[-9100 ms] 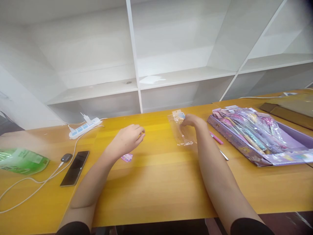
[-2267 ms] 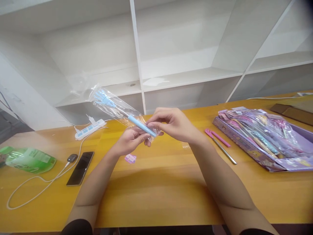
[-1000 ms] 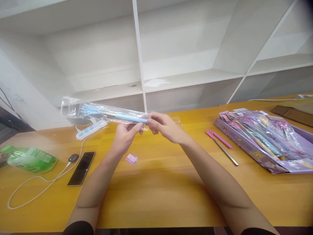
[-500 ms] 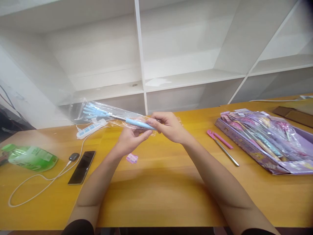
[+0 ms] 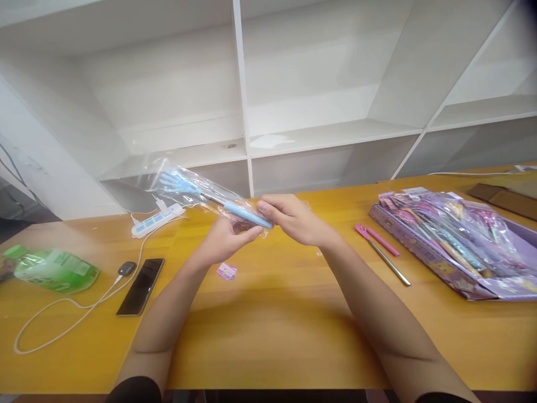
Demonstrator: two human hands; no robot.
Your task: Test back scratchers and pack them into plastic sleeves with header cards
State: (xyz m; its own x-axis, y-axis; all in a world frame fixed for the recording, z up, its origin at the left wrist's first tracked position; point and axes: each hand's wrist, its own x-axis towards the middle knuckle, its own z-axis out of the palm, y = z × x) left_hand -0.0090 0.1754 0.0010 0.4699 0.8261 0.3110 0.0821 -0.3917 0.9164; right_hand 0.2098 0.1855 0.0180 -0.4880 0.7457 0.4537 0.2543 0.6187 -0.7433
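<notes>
A light-blue back scratcher (image 5: 247, 214) with a hand-shaped head and a metal shaft lies inside a clear plastic bag (image 5: 218, 184), tilted with its head up and to the left. My left hand (image 5: 229, 239) is closed around the bag and handle from below, its thumb along the handle. My right hand (image 5: 291, 218) pinches the handle's end and the bag between thumb and fingers; its fingertips are partly hidden. Below my left hand a small pink-and-purple card (image 5: 226, 271) rests on the wooden table (image 5: 268, 336).
At right, a pink scratcher (image 5: 381, 242) and a metal rod (image 5: 390, 264) lie beside a purple box (image 5: 423, 260) of bagged scratchers. Left stand a power strip (image 5: 155, 221), a phone (image 5: 140, 286), a black earbud case (image 5: 126, 268) and a green bottle (image 5: 56, 271). White shelving (image 5: 247, 112) rises behind.
The scratcher's head has shifted right and slightly up, so the handle now slopes more steeply. My right hand has moved slightly to the right; both hands keep their hold.
</notes>
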